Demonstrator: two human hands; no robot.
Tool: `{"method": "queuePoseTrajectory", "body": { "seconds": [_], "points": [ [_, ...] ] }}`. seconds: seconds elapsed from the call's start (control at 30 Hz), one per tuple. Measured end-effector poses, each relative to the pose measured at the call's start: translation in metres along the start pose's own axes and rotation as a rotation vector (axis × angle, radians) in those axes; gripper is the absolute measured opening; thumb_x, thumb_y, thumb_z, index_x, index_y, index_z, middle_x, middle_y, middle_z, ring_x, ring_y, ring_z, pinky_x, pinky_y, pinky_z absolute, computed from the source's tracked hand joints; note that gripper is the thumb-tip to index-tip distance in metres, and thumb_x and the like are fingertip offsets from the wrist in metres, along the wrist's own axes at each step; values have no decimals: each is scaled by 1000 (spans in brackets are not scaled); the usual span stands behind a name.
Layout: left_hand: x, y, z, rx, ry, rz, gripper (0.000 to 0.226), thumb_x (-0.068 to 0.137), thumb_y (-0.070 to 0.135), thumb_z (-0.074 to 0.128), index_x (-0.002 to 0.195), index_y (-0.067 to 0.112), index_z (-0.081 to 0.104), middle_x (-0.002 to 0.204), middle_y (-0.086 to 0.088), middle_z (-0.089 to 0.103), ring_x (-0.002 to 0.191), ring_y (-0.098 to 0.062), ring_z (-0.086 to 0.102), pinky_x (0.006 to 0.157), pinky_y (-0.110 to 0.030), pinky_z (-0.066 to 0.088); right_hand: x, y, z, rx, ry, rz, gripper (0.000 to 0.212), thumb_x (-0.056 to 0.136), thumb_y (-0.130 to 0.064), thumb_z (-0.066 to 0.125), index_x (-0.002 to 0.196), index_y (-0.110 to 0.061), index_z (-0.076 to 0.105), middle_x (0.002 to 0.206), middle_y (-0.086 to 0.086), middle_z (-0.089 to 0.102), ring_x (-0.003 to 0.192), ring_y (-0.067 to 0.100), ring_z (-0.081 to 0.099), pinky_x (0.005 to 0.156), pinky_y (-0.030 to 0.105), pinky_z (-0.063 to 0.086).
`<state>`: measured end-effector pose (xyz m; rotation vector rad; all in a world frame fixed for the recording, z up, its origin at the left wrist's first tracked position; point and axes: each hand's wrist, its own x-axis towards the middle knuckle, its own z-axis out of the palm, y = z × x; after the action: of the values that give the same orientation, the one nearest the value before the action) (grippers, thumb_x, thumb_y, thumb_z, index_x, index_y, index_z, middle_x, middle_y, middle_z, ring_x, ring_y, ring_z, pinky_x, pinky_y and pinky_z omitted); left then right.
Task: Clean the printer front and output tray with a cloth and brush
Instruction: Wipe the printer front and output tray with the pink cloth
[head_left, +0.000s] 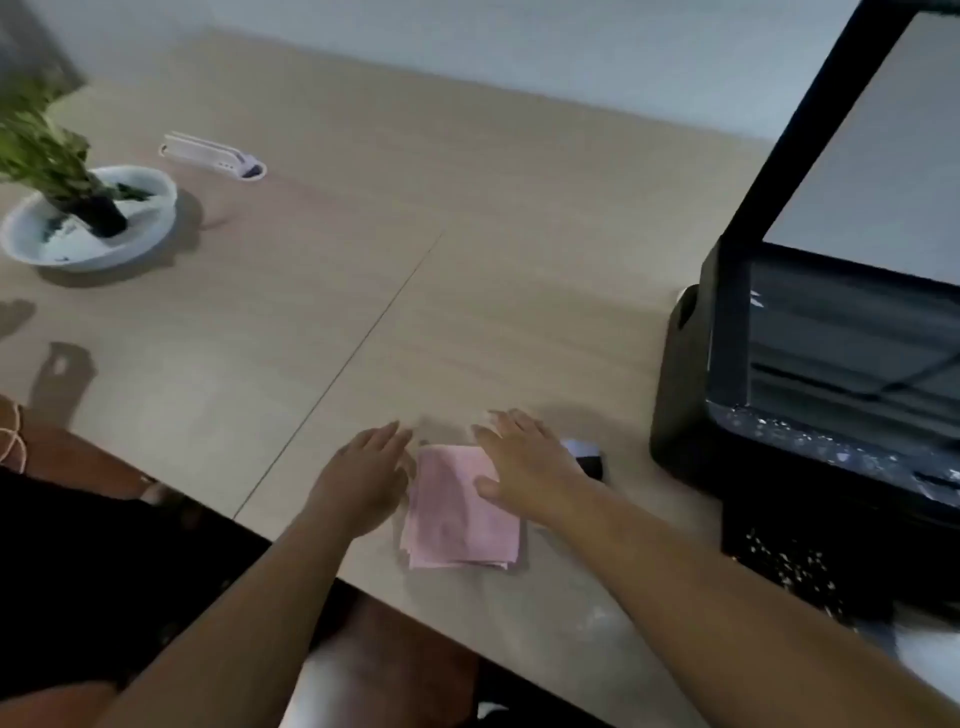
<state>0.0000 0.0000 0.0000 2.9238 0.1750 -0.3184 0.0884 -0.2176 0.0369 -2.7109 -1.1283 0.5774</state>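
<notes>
Both hands are seen flat and open, fingers spread, nothing gripped. The left hand is held just beside the pink cloth, at its 9 o'clock edge; whether it touches the table cannot be told. The right hand is laid over the cloth's 1 o'clock corner, its thumb resting on the fabric. The cloth is folded into a rough square and lies flat on the table near the front edge. A small dark object with a pale top, partly hidden by the right hand, is seen at 3 o'clock of the cloth; what it is cannot be told. Further toward 3 o'clock the black printer is placed, its lid raised, pale specks scattered on its front and output tray. Far off at 10 o'clock a plant in a white bowl is set, and beyond it a small white object.
</notes>
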Motion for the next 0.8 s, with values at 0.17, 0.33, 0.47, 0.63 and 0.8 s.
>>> {"method": "queuePoseTrajectory", "body": {
  "seconds": [0.17,0.33,0.47,0.63,0.8],
  "points": [
    [-20,-13,29,24,-52,-56,57,96,28,39,151,16,28,161,-3,23,146,-22,23,117,-40,22,7,-16,55,-22,-58,-7,86,81,-67,52,152,-38,13,165,2,-4,150,34,-8,118,56,3],
    [-31,-17,45,-43,-48,-99,59,96,33,40,153,21,28,163,1,17,149,-22,16,120,-42,16,6,-24,89,-109,-63,2,99,67,-84,39,150,-45,2,164,0,-7,147,39,-10,114,66,-5],
    [-35,-17,53,-60,-17,-95,61,95,34,42,153,20,28,164,0,15,150,-24,14,120,-43,12,1,-28,92,-202,63,-5,72,78,-73,35,143,-41,38,148,9,42,132,41,39,107,65,30],
    [-37,-16,49,-31,-25,-116,58,97,35,42,152,20,29,163,0,19,149,-23,16,120,-41,13,-4,-27,88,-162,11,-39,55,84,-30,63,136,-32,47,130,8,52,105,33,53,77,43,49],
    [-20,6,18,-72,105,-10,47,92,25,48,136,13,53,143,-6,51,133,-27,44,107,-42,36,-41,-23,64,-12,91,35,49,69,-20,74,114,-27,60,103,6,60,76,25,61,51,27,45]
  ]
}}
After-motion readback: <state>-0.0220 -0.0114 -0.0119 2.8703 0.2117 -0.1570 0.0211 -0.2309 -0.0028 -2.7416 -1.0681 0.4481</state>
